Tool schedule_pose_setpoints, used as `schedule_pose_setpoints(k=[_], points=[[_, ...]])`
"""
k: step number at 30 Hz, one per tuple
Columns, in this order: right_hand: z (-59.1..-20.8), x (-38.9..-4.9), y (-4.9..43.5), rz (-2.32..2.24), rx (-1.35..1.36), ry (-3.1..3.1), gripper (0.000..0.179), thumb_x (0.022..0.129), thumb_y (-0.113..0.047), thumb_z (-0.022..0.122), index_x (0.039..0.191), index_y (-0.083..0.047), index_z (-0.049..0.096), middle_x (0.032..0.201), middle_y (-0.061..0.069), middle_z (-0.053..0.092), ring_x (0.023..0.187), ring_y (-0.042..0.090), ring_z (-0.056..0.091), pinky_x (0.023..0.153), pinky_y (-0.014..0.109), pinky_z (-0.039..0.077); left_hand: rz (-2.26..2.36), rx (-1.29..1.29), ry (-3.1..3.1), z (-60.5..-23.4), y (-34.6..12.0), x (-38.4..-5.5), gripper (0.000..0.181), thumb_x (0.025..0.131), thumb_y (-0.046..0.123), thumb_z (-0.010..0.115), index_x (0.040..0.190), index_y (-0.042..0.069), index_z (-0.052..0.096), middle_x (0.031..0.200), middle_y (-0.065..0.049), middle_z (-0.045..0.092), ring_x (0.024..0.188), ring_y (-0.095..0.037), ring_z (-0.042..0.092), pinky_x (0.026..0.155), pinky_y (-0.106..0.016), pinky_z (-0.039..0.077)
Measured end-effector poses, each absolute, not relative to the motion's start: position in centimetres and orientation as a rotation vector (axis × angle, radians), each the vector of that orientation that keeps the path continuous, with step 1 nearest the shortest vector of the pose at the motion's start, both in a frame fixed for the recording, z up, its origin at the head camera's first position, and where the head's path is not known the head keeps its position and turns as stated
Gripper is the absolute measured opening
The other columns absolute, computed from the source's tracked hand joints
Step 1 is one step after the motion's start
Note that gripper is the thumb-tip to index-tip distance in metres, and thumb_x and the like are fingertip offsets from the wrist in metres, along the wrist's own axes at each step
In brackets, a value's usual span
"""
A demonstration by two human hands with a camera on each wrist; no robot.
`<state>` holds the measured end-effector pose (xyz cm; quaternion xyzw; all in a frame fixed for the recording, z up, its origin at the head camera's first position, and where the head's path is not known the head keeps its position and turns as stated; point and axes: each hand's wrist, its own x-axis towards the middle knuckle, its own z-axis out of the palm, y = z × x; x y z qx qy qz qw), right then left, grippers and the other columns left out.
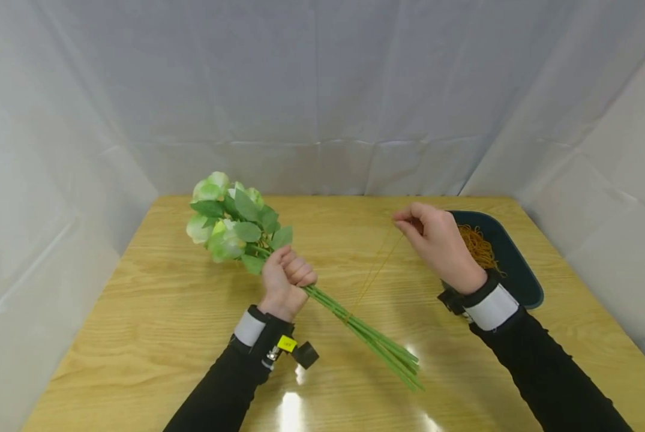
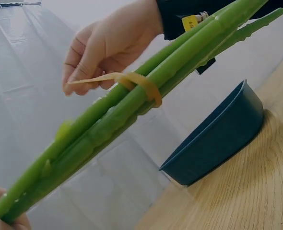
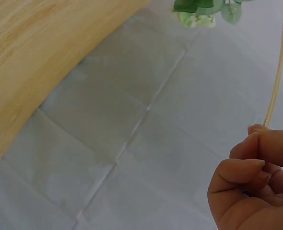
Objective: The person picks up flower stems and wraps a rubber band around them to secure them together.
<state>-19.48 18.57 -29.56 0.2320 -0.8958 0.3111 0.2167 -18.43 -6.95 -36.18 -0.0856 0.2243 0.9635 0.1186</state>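
Rubber band: thin yellow-tan elastic rubber band (image 1: 375, 275), looped round the bundle of green plastic flower stems (image 1: 362, 332) and stretched taut up to the right hand (image 1: 435, 240).
Band anchor: the loop sits partway down the stems, between the left hand (image 1: 285, 281) and the cut ends; the left wrist view shows it wrapped round the bundle (image 2: 142, 86).
Band direction from fingers: runs from the right fingertips (image 3: 256, 146) down and toward the person's left, ending at the stems.
Stem axis: long axis diagonal, from the pale green artificial flower heads with leaves (image 1: 230, 222) at far left to the cut ends near centre-right; bundle appears held just above the light wooden table (image 1: 155, 312), though contact at the tips can't be judged.
Left hand: fingers curled in a fist round the stems just below the leaves.
Right hand: thumb and forefinger pinching the free end of the band, other fingers curled in.
Nearer hand: left hand is closer to the loop along the stems; right hand is well apart, joined only by the stretched band.
Behind right hand: dark blue plastic tray (image 1: 516, 270) holding a heap of spare tan rubber bands (image 1: 477, 245).
Wrap count: probably one turn; too thin to be sure.
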Motion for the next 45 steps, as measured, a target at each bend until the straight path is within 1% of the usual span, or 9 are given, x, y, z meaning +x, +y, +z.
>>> schedule_pose_setpoints(k=[4, 8, 12, 28, 33, 38, 41, 43, 45], points=[[-30.9, -20.0, 18.5, 0.805, 0.656, -2.516, 0.008, 0.095, -0.003, 0.066, 0.101, -0.001, 0.071, 0.093, 0.015, 0.073, 0.069, 0.018, 0.056, 0.062, 0.027, 0.042, 2.818, -0.23, 0.585, -36.1, -7.2, -18.4, 0.058, 0.109, 0.023, 0.027, 0.052, 0.019, 0.027, 0.053, 0.008, 0.013, 0.04, -0.006, 0.019, 0.057, -0.021, 0.007], [-32.2, -20.2, 18.1, 0.779, 0.664, -2.563, 0.008, 0.095, -0.004, 0.066, 0.101, -0.002, 0.072, 0.096, 0.015, 0.074, 0.08, 0.025, 0.067, 0.068, 0.036, 0.05, 2.814, -0.217, 0.525, -35.8, -7.3, -18.3, 0.056, 0.11, 0.023, 0.027, 0.054, 0.018, 0.024, 0.054, 0.007, 0.012, 0.041, -0.007, 0.017, 0.056, -0.02, 0.007], [-33.5, -20.0, 17.8, 0.784, 0.67, -2.612, 0.008, 0.095, -0.005, 0.067, 0.101, -0.002, 0.072, 0.097, 0.014, 0.074, 0.085, 0.026, 0.07, 0.07, 0.039, 0.054, 2.824, -0.209, 0.432, -35.3, -7.4, -18.2, 0.054, 0.109, 0.023, 0.027, 0.056, 0.018, 0.021, 0.054, 0.007, 0.012, 0.044, -0.007, 0.012, 0.056, -0.02, 0.006], [-38.2, -16.6, 14.9, 0.691, 0.74, -2.595, 0.002, 0.09, -0.005, 0.072, 0.091, -0.004, 0.071, 0.087, 0.008, 0.074, 0.076, 0.02, 0.07, 0.066, 0.031, 0.055, 2.898, -0.217, 0.082, -34.0, -8.3, -18.0, 0.053, 0.109, 0.025, 0.028, 0.058, 0.018, 0.016, 0.054, 0.007, 0.009, 0.048, -0.007, 0.007, 0.056, -0.018, 0.004], [-39.2, -15.1, 13.6, 0.741, 0.873, -2.397, 0.006, 0.089, -0.001, 0.069, 0.085, -0.005, 0.068, 0.075, 0.004, 0.068, 0.065, 0.012, 0.059, 0.059, 0.025, 0.048, 2.92, -0.228, -0.09, -33.9, -8.6, -18.1, 0.053, 0.109, 0.026, 0.027, 0.059, 0.018, 0.014, 0.055, 0.007, 0.008, 0.05, -0.006, 0.005, 0.056, -0.018, 0.003], [-39.6, -13.5, 11.6, 0.668, 0.803, -2.351, 0.019, 0.089, -0.005, 0.071, 0.076, -0.009, 0.058, 0.066, -0.001, 0.057, 0.06, 0.007, 0.048, 0.055, 0.022, 0.042, 2.933, -0.256, -0.188, -33.9, -8.7, -18.1, 0.054, 0.11, 0.029, 0.028, 0.059, 0.018, 0.014, 0.054, 0.006, 0.008, 0.049, -0.007, 0.004, 0.056, -0.018, 0.003], [-39.7, -12.4, 10.3, 0.629, 0.716, -2.502, 0.015, 0.09, -0.007, 0.072, 0.08, -0.008, 0.062, 0.071, -0.001, 0.059, 0.064, 0.007, 0.049, 0.059, 0.021, 0.046, 2.976, -0.308, -0.19, -33.9, -8.5, -18.1, 0.053, 0.109, 0.027, 0.028, 0.058, 0.017, 0.014, 0.054, 0.005, 0.009, 0.05, -0.008, 0.004, 0.056, -0.019, 0.003], [-39.9, -11.9, 9.7, 0.677, 0.658, -2.61, 0.004, 0.092, -0.008, 0.07, 0.09, -0.006, 0.067, 0.08, 0.001, 0.066, 0.068, 0.006, 0.055, 0.062, 0.021, 0.05, 3.025, -0.332, -0.186, -33.8, -8.4, -18.1, 0.052, 0.108, 0.024, 0.028, 0.058, 0.017, 0.013, 0.054, 0.005, 0.009, 0.05, -0.008, 0.004, 0.057, -0.019, 0.003], [-40.0, -11.4, 9.1, 0.808, 0.609, -2.658, 0.004, 0.094, -0.004, 0.067, 0.093, -0.005, 0.07, 0.086, 0.003, 0.071, 0.073, 0.006, 0.06, 0.066, 0.022, 0.053, 3.089, -0.369, -0.138, -33.8, -8.3, -18.1, 0.051, 0.107, 0.022, 0.028, 0.058, 0.016, 0.013, 0.054, 0.005, 0.009, 0.05, -0.008, 0.004, 0.057, -0.019, 0.003]])
